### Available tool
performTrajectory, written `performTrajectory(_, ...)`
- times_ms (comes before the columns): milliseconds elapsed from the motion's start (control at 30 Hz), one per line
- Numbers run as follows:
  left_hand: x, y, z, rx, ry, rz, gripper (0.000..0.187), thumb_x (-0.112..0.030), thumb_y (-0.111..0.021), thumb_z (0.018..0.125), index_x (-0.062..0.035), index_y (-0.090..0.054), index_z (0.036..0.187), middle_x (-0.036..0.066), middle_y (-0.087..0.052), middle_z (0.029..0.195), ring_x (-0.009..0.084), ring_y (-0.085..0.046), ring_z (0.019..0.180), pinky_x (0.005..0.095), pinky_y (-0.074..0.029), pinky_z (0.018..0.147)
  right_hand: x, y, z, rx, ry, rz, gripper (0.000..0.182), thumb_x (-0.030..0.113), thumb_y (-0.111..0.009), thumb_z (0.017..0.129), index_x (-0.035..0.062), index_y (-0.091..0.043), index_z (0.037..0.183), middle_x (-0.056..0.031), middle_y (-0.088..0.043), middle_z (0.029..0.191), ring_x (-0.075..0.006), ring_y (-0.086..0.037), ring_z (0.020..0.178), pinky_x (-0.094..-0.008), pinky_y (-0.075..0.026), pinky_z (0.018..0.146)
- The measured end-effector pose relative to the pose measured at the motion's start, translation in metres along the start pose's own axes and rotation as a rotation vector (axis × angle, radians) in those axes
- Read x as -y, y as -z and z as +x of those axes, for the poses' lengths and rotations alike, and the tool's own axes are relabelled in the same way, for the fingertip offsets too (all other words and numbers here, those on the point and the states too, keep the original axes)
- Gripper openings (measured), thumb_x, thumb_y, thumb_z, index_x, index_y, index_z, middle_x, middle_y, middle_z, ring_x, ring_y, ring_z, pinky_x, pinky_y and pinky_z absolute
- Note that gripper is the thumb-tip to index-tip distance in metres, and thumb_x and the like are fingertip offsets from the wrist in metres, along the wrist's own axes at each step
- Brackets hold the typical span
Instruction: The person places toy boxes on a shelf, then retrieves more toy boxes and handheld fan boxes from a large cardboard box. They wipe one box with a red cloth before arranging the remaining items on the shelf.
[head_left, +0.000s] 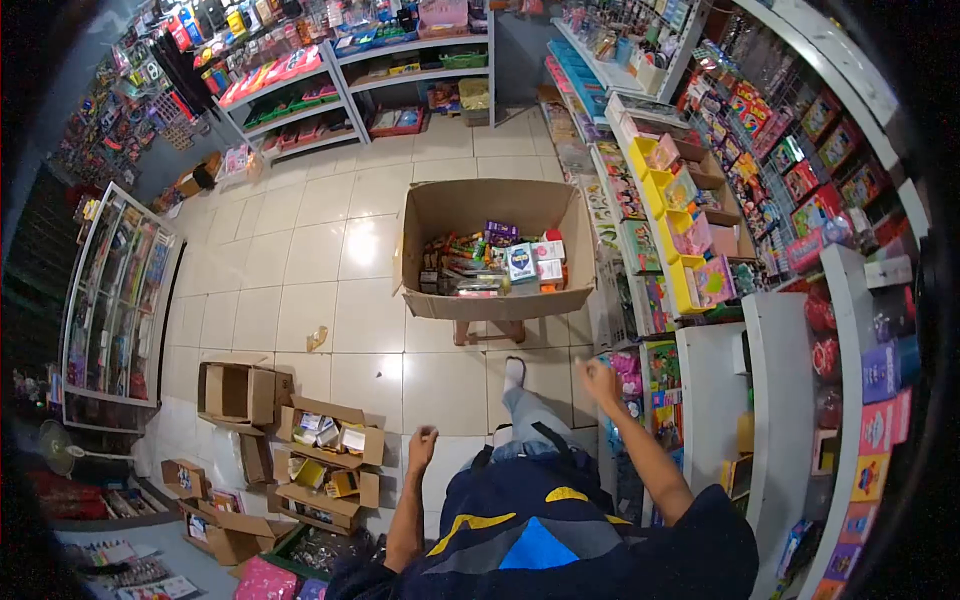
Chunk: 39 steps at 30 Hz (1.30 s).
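— Head view looks straight down on someone standing in a shop aisle. What are the hands doing?

— Neither has hold of anything. The left hand (423,440) is curled into a loose fist, raised over the tiled floor (300,250). The right hand (600,382) is lifted toward the shelves (700,250) on the right side, fingers bent; it's blurred, so I cannot tell just how far open it is.

— What's nearest the right one?

— Colourful packets (640,375) on the low part of the shelves, just beside it. I can't tell whether it touches them.

— And that big box?

— A large cardboard box (495,210) sits ahead of the person, open at the top, resting on a small wooden stool (490,330). Inside, many small boxed goods (500,262) are packed along the near side. It stands well apart from both hands.

— Anything by the left hand?

— Lower left on the floor, a cluster of smaller open cartons (320,440); one is empty (235,392), the others hold little packages. They lie near the left hand but apart from it.

— The person?

— Dark top with yellow and blue marking (530,530), jeans, one foot in a white sock (513,372) stepping toward the stool.
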<state>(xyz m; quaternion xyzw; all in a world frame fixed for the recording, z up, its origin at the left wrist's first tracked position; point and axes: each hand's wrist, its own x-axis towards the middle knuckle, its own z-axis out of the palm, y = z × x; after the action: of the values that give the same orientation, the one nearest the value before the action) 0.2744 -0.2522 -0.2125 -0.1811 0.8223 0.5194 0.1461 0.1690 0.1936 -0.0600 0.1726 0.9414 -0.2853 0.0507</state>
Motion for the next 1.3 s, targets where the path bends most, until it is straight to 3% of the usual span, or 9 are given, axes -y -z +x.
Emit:
performTrajectory(100,-0.097,0.009,0.034,-0.14,-0.213,-0.007,0.035,-0.024,-0.062,0.088,0.0004,-0.057,0.113,0.014,-0.064,0.098,0.0235,-0.061,0.089,0.0357,-0.049,0.077,0.057,0.013,0.07,-0.138,0.059,0.122,0.05,0.049,-0.052,0.09,0.0048,-0.058,0.068,-0.0149,-0.06,0.062,-0.0393,-0.059,0.062,-0.0468,-0.042,0.058)
performTrajectory(267,-0.216,0.027,0.112,-0.346,-0.507,0.234,0.05,-0.022,-0.073,0.078,-0.0055,-0.052,0.12,0.017,-0.052,0.121,0.0321,-0.049,0.111,0.0417,-0.038,0.096,0.094,-0.01,0.193,-0.082,0.235,0.23,0.039,0.048,-0.054,0.089,0.0098,-0.06,0.095,-0.0108,-0.065,0.073,-0.0319,-0.064,0.068,-0.0436,-0.046,0.059)
performTrajectory(433,-0.326,0.048,0.163,-0.158,-0.732,0.681,0.061,-0.026,-0.078,0.069,-0.0182,-0.053,0.124,0.007,-0.052,0.126,0.0291,-0.041,0.126,0.0474,-0.025,0.108,0.081,-0.079,0.303,0.395,-0.023,-0.094,0.061,0.047,-0.065,0.079,0.0023,-0.053,0.119,-0.0207,-0.062,0.112,-0.034,-0.059,0.105,-0.0453,-0.046,0.087)
performTrajectory(733,-0.317,0.012,0.227,0.159,-0.677,0.794,0.02,-0.028,-0.062,0.085,-0.0219,-0.069,0.102,-0.001,-0.066,0.1,0.0183,-0.056,0.106,0.0438,-0.03,0.103,0.064,-0.176,0.359,0.469,-0.379,0.188,0.095,0.049,-0.072,0.073,-0.0023,-0.03,0.14,-0.0271,-0.035,0.142,-0.0414,-0.036,0.13,-0.0482,-0.036,0.104)
performTrajectory(867,-0.319,0.011,0.227,0.167,-0.611,0.79,0.023,-0.027,-0.062,0.084,-0.0233,-0.068,0.105,-0.001,-0.065,0.1,0.0194,-0.057,0.1,0.042,-0.034,0.097,0.08,-0.184,0.359,0.346,-0.47,0.043,0.095,0.048,-0.077,0.069,0.002,-0.034,0.14,-0.0259,-0.043,0.136,-0.0401,-0.039,0.128,-0.047,-0.038,0.102)
performTrajectory(933,-0.316,0.01,0.226,0.17,-0.593,0.785,0.023,-0.026,-0.062,0.083,-0.0239,-0.068,0.106,-0.001,-0.065,0.101,0.0194,-0.057,0.099,0.0421,-0.034,0.097,0.082,-0.189,0.358,0.23,-0.458,0.018,0.074,0.043,-0.081,0.063,-0.0004,-0.057,0.118,-0.0232,-0.057,0.12,-0.0367,-0.053,0.113,-0.043,-0.043,0.096)
performTrajectory(1067,-0.328,0.012,0.229,0.225,-0.549,0.807,0.021,-0.025,-0.061,0.084,-0.0234,-0.068,0.104,-0.002,-0.065,0.099,0.0194,-0.056,0.098,0.0433,-0.034,0.096,0.074,-0.189,0.355,0.233,-0.379,0.21,0.07,0.034,-0.083,0.063,0.0011,-0.053,0.116,-0.0183,-0.058,0.113,-0.0332,-0.055,0.106,-0.0424,-0.045,0.09)
performTrajectory(1167,-0.346,0.017,0.231,0.35,-0.5,0.813,0.034,-0.033,-0.066,0.081,-0.0211,-0.064,0.113,0.002,-0.063,0.105,0.0226,-0.056,0.1,0.0453,-0.035,0.093,0.069,-0.192,0.345,0.075,-0.188,0.582,0.061,0.015,-0.084,0.062,0.0033,-0.049,0.111,-0.0142,-0.06,0.104,-0.0257,-0.059,0.097,-0.0364,-0.046,0.084)
performTrajectory(1300,-0.338,0.009,0.249,0.471,-0.343,0.642,0.082,-0.047,-0.073,0.074,-0.0177,-0.035,0.141,0.013,-0.04,0.138,0.0341,-0.044,0.122,0.0544,-0.035,0.094,0.1,-0.148,0.332,0.272,0.074,0.721,0.065,0.02,-0.084,0.067,0.0051,-0.051,0.121,-0.0127,-0.06,0.11,-0.0212,-0.057,0.104,-0.0347,-0.045,0.088)
